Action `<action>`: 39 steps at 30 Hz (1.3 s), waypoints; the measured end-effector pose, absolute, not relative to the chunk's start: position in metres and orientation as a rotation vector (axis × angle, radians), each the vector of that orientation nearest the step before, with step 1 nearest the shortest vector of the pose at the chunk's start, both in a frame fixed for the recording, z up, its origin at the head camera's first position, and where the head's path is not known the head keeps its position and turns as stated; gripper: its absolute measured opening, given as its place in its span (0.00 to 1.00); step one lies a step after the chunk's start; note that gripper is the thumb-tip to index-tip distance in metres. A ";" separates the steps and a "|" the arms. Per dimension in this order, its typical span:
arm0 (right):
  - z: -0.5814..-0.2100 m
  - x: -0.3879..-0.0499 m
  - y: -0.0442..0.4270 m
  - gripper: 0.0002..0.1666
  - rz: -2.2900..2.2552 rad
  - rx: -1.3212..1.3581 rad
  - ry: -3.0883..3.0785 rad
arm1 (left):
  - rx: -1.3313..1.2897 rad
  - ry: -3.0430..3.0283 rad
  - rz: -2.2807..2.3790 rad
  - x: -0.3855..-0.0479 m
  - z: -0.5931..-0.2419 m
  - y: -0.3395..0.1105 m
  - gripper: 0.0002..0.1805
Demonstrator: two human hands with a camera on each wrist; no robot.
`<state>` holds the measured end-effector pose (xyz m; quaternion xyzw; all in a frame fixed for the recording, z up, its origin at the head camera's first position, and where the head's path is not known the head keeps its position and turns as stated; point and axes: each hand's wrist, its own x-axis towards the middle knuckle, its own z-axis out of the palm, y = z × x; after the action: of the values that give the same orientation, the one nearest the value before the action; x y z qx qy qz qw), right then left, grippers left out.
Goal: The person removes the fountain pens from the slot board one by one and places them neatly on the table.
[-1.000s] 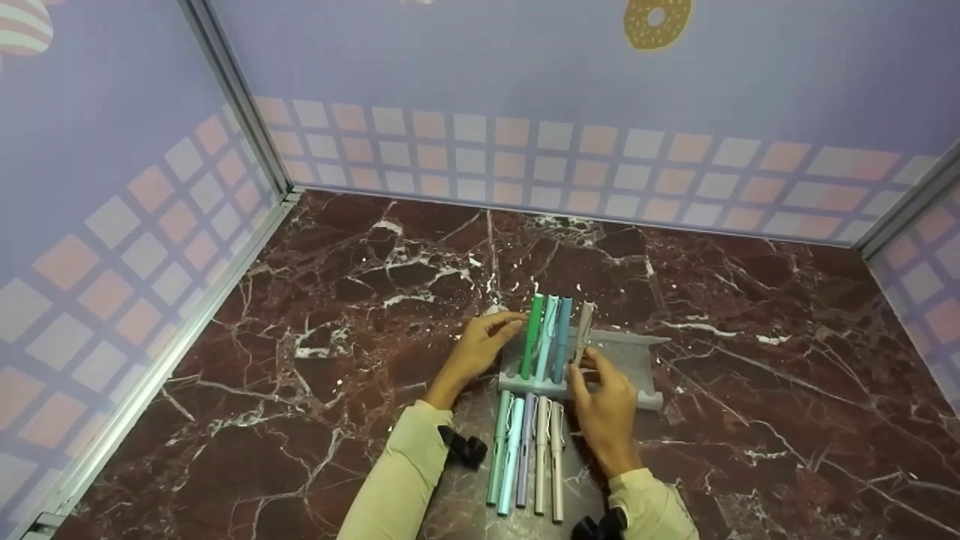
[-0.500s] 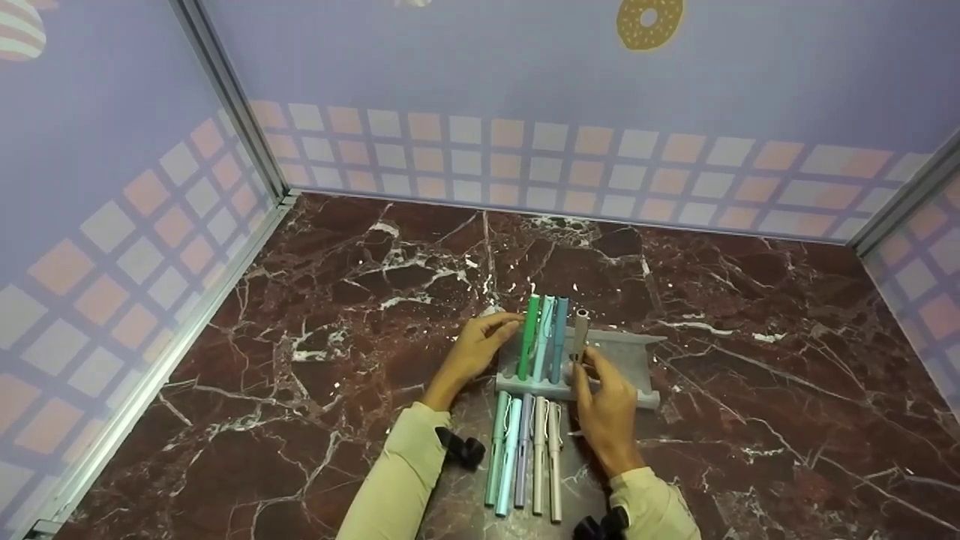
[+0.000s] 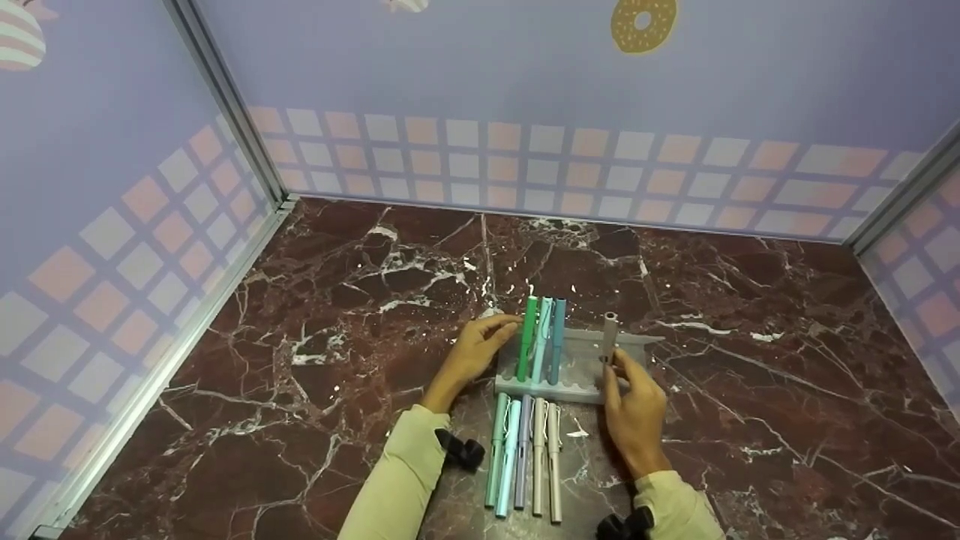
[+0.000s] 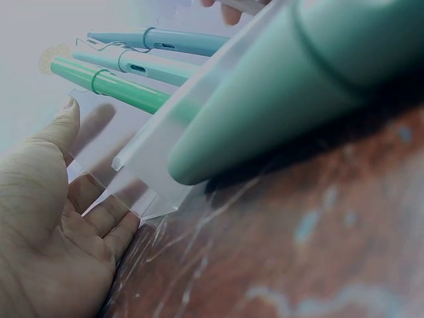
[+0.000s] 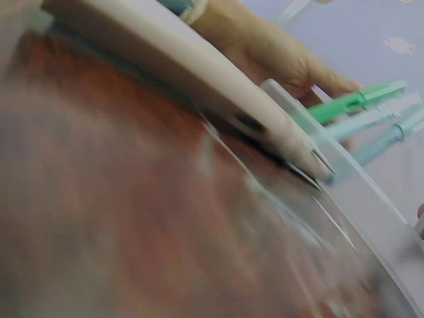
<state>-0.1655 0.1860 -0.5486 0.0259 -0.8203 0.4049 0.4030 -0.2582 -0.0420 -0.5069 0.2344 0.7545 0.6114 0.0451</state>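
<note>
A clear plastic pen stand has notches along its front edge. Leaning in its left part are a green pen, a pale blue pen and a darker blue pen. My left hand holds the stand's left edge; the left wrist view shows its fingers behind the clear plastic. My right hand pinches a taupe pen near its lower end, above the stand's right part. That pen's lower tip is hidden by the fingers.
Several capped pens lie side by side before the stand: a green one, a light blue one, a purple one and beige ones. White flecks dot the marbled tabletop. Patterned panels enclose it.
My right hand has moved right along the stand with the taupe pen, which has tipped more upright. My left hand stays at the stand's left edge.
</note>
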 end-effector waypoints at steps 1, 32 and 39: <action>-0.549 -0.164 0.191 0.15 1.021 0.053 -2.073 | 0.718 2.304 1.867 -0.258 -0.507 -0.042 0.16; -0.551 -0.125 0.255 0.15 0.903 -0.163 -2.103 | 0.741 2.307 1.880 -0.277 -0.537 -0.041 0.18; -0.551 -0.104 0.251 0.16 0.911 -0.108 -2.138 | 0.705 2.327 1.843 -0.276 -0.537 -0.042 0.18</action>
<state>-0.1043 0.2507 -0.5508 -0.0428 -0.8437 0.3594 0.3965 -0.2758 -0.0422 -0.5370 0.2307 0.7619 0.6035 0.0452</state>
